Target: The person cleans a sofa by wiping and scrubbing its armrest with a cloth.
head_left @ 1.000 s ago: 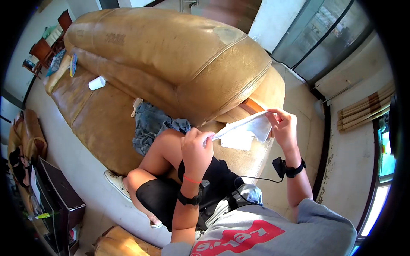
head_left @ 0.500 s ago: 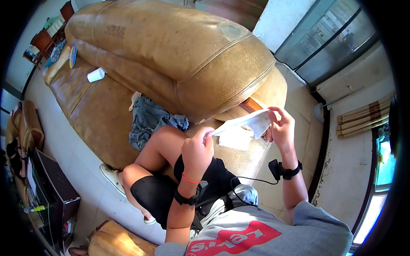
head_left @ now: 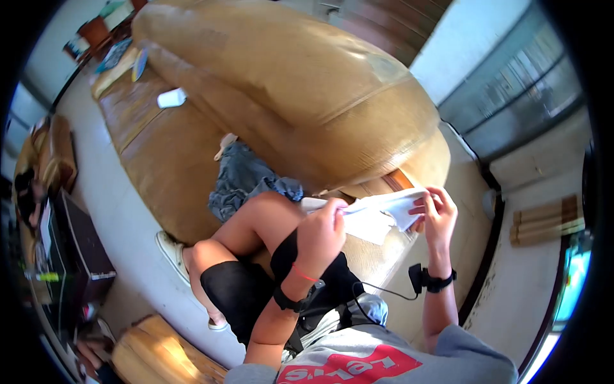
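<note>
- From where I stand, the handling looks midway: the white cloth [head_left: 401, 200] is up between two hands, drawn out, and neither end has been let go.
- The left hand [head_left: 322, 235] pinches its nearer end, thumb against forefinger, the other fingers curled in.
- The right hand [head_left: 439, 214], at about two o'clock from the left, grips the far end, its fingers spread along the fabric.
- Below the cloth, towards seven o'clock, glares a white sheet [head_left: 366, 229]; I can't tell whether it's part of the same piece.
- So the picking up is done; letting go is not. How much handling remains, I can't judge.
- The crumpled blue garment [head_left: 246, 176] lies on the brown sofa [head_left: 163, 160] at ten o'clock from the left hand, with neither hand on it.
- Farther out, between ten and eleven, a white cup [head_left: 171, 98] rests on its side, also out of the hands' grasp.
</note>
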`<state>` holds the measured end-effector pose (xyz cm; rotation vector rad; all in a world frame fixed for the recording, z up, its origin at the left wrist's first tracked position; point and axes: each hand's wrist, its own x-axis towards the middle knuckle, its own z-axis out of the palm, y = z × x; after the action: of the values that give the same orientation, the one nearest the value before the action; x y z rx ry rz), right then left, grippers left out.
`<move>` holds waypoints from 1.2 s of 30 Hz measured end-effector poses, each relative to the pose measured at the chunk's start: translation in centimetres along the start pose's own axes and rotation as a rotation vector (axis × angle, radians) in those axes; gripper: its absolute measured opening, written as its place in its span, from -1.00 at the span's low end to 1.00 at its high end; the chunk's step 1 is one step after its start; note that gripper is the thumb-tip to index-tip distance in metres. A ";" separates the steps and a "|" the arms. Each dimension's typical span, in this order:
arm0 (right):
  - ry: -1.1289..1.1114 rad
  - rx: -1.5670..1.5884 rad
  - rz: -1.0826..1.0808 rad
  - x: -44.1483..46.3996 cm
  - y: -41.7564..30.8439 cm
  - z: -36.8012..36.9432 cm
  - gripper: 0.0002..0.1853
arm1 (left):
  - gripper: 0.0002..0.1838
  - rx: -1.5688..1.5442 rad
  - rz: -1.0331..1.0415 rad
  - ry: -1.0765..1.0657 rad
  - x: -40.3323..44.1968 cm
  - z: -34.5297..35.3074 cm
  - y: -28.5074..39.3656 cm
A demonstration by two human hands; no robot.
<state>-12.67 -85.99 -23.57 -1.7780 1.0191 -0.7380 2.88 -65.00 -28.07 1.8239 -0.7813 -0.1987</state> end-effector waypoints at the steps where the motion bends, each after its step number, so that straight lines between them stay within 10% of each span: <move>1: 0.007 0.007 -0.020 0.0 0.2 0.0 -0.83 | -0.87 -0.011 0.033 0.030 0.1 0.3 -0.3; 23: 0.126 0.042 -0.275 2.1 2.2 1.2 -0.34 | -0.51 0.186 0.203 -0.052 6.7 2.4 4.6; 36: 0.035 -0.269 -0.147 13.2 1.5 5.1 -0.23 | -0.21 0.243 0.384 0.178 18.1 16.8 -0.4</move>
<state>-2.72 -95.79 -26.22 -2.0960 1.0589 -0.7518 8.80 -88.76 -30.93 1.8437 -1.0441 0.3154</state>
